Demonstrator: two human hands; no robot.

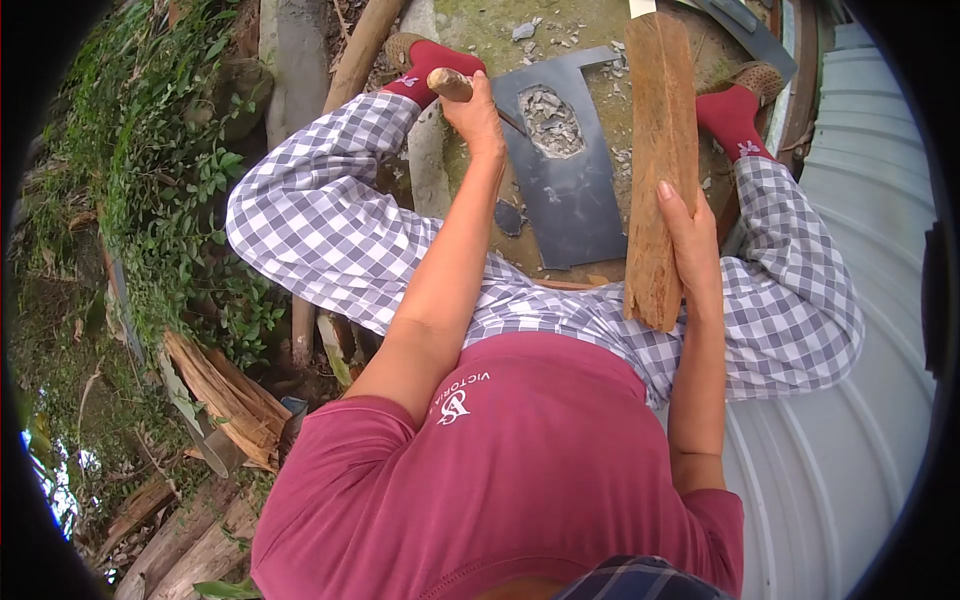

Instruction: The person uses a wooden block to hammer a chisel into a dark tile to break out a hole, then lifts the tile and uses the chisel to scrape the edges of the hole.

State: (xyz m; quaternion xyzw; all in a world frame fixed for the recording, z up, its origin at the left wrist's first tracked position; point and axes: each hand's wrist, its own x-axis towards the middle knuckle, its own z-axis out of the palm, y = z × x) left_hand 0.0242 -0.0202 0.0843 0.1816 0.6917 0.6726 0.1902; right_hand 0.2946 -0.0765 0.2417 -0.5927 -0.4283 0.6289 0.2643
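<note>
My left hand [472,118] is closed around the wooden handle [450,85] of a tool. A thin dark part of that tool shows beyond my fingers, pointing toward the slab; its working end is hard to make out. Between my legs lies a flat dark grey slab [575,205] with a notched far end. An oval opening in it is full of broken grey stone chips [549,120]. My right hand [694,235] grips a long, worn wooden board [660,130] by its right edge, thumb on top. The board lies lengthwise to the right of the slab.
A dark stone fragment [508,218] lies left of the slab, and loose chips are scattered on the mossy ground. Corrugated metal sheeting [860,200] is on the right. Leafy plants [160,180], a pole [362,50] and split logs [228,395] are on the left.
</note>
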